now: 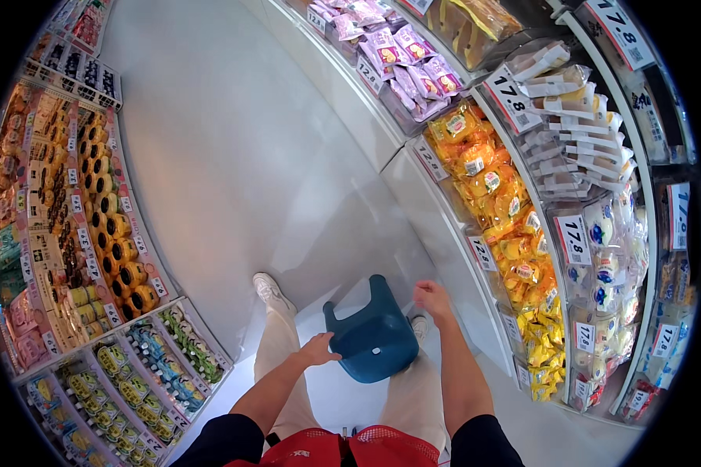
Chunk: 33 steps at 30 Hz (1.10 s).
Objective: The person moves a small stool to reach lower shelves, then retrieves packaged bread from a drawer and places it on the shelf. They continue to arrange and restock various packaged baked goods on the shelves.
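A dark teal plastic stool (375,344) stands between my legs, tilted in the view, with two of its legs showing toward the aisle. My left hand (320,349) is at the stool's left edge, fingers against or very close to the seat; whether it grips is not plain. To the right of the stool, my right hand (432,296) hangs in the air with its fingers partly curled, apart from the stool and near the base of the right shelf. Nothing shows in it.
Tiered shelves on the right hold orange packets (482,169), purple packets (409,52), yellow packets (540,344) and white-wrapped goods (584,128) behind price tags. Shelves on the left carry jars (117,251) and small packs (111,385). Grey floor (239,146) lies between them.
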Available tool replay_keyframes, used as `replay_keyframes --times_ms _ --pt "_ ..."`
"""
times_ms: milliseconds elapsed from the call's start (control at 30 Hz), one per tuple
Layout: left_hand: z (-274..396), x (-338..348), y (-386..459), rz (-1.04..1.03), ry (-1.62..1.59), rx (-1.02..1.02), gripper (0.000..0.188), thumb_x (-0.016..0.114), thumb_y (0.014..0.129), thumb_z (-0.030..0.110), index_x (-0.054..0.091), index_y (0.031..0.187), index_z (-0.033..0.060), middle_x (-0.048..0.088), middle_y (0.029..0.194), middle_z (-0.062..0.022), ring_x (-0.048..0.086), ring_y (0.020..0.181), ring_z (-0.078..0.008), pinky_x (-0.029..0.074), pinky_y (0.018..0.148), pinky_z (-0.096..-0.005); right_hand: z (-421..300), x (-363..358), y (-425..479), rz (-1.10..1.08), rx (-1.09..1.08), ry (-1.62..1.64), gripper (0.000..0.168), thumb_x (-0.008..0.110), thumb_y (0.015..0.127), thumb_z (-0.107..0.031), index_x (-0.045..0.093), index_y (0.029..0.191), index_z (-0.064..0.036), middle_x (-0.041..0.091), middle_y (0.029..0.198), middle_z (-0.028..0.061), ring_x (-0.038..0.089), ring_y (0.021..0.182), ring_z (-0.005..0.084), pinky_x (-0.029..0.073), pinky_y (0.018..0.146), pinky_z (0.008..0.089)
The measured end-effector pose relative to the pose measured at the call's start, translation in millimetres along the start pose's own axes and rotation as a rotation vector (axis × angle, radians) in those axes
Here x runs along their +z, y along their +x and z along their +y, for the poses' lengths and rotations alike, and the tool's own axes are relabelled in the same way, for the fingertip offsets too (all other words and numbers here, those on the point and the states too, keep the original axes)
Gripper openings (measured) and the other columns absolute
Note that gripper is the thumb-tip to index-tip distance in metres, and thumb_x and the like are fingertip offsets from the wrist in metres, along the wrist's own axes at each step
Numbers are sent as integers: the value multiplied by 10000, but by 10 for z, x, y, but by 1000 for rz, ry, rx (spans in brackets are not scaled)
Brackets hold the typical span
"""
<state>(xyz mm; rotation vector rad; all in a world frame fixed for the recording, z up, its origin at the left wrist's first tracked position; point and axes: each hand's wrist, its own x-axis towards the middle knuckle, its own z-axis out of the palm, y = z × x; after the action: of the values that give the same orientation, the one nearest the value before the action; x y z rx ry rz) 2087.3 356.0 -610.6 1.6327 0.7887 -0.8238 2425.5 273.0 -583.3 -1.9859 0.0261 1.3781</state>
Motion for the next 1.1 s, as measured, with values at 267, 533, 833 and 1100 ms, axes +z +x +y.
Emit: replay_keyframes --times_ms 267,533,833,1100 --pt "-188 270 1369 -138 -287 -174 1137 387 717 862 343 1416 -34 374 1433 -255 311 1362 -384 252 1124 -422 429 323 170 -62 93 -179 333 618 883 -164 584 1163 13 641 958 98 635 833 171 519 722 285" --pt "76 -308 1079 199 -353 -185 764 294 902 665 725 930 36 668 948 -240 624 956 -387 462 867 -433 -320 616 383 17 -13 -182 309 603 890 -159 585 1136 27 657 1019 115 656 859 189 527 750 295" --pt "-88 -2960 70 501 -223 -164 775 273 924 637 717 817 11 661 837 -250 626 851 -428 472 785 -472 -2047 1482 99 147 -139 126 294 586 889 -137 568 1138 19 641 1034 120 644 889 213 534 767 316" --pt "-137 -5077 -151 512 -87 -255 838 224 909 675 704 955 -11 653 980 -269 611 977 -408 443 889 -450 -3220 1998 997 181 -93 956 399 562 900 -98 437 1229 91 534 1192 213 549 1099 321 504 923 372"
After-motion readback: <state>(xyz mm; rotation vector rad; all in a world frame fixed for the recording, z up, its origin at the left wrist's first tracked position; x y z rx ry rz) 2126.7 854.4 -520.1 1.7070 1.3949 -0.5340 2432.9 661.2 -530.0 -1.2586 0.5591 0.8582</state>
